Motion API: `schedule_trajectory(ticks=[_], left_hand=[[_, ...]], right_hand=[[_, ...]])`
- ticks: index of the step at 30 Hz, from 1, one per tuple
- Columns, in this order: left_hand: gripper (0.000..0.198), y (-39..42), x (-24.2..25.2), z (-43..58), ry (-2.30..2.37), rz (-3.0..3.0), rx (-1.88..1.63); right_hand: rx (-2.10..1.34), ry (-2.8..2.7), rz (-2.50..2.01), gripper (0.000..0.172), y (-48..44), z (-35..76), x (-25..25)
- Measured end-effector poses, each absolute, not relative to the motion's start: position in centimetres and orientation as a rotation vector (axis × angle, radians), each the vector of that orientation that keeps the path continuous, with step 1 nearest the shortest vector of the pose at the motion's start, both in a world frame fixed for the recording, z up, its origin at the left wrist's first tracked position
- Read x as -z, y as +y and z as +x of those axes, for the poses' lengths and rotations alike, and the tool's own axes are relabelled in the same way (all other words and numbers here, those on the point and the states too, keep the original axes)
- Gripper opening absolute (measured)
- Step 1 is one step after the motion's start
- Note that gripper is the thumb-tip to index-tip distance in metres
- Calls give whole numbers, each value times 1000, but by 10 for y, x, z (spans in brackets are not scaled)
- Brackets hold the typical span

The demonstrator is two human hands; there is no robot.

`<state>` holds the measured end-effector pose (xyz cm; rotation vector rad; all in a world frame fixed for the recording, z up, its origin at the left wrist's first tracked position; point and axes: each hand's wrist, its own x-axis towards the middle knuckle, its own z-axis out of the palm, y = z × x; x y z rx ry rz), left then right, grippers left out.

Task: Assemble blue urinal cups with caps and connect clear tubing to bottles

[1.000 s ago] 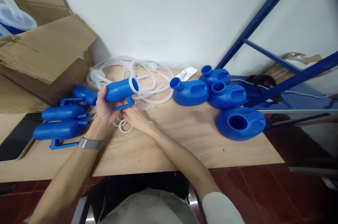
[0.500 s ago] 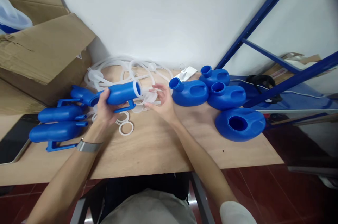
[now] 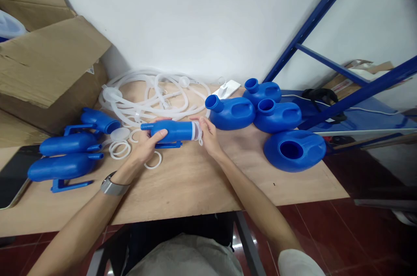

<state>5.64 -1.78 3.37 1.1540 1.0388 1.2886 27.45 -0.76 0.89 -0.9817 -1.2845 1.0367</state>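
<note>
My left hand (image 3: 147,145) is wrapped round a blue plastic bottle (image 3: 177,130) with a narrow spout at its left end and a bar handle below. The bottle lies level above the table, its wide mouth to the right with a white ring round it. At that mouth my right hand (image 3: 209,136) grips a translucent cap (image 3: 197,130) with a small loop hanging from it. Whether the cap is fully seated I cannot tell. White rings (image 3: 112,151) and another translucent cap (image 3: 120,134) lie left of my left hand; a single ring (image 3: 153,166) lies below it.
Several similar blue bottles (image 3: 65,166) lie at the left, beside a black tablet-like slab (image 3: 14,172). Coiled clear tubing (image 3: 127,109) runs along the wall. Blue jugs (image 3: 233,114) stand at the right near a blue metal rack (image 3: 295,46). A cardboard box (image 3: 52,63) stands back left.
My left hand has turned the bottle level and brought it lower and to the right. My right hand has brought the translucent cap up to the bottle's mouth; before, they were apart.
</note>
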Motion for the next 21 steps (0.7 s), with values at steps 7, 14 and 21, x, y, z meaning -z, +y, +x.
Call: schedule_trajectory(ticks=[7,14,21], left_hand=[[62,-27,-39,64,1006,1510,-1203],[64,-32,-27,70,938,1544,-1235],[61,-35,-21,71,1030,1368,-1268]], right_hand=[[-1286,-1086,-985,62,-13,265,-7],[-1227,-925,-790,66,-22,256,-18],[-1358,-1073,-761,82,-29,258,-17]])
